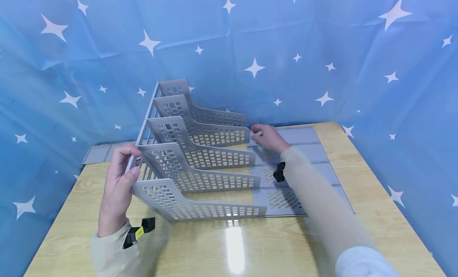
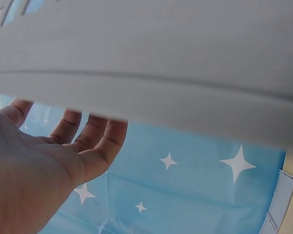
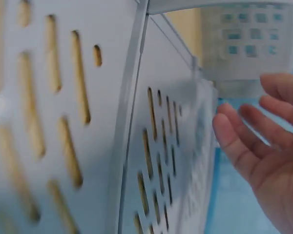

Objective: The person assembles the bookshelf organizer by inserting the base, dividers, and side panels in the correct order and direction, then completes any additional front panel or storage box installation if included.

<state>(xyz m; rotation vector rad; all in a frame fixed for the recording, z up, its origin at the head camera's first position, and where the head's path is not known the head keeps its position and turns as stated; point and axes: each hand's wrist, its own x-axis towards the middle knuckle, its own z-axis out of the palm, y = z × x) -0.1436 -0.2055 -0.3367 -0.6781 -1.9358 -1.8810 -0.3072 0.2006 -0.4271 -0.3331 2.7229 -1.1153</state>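
Note:
A grey plastic file rack (image 1: 171,189) with several perforated upright dividers stands on the left half of the table. My left hand (image 1: 116,189) grips its slatted left side, thumb in front and fingers over the edge. In the left wrist view, the fingertips of that hand (image 2: 44,161) go out of sight behind the rack's wide grey edge (image 2: 151,102). Beside the right ends of the rear dividers is my right hand (image 1: 270,138), fingers loosely bent around nothing. The right wrist view shows this hand (image 3: 271,146) next to flat slotted panels (image 3: 100,156).
Joined grey panels (image 1: 304,135) lie flat on the wooden table (image 1: 200,249), right of the rack. Another flat grey panel (image 1: 96,154) lies at the back left. A blue curtain with white stars (image 1: 214,30) hangs behind and at both sides.

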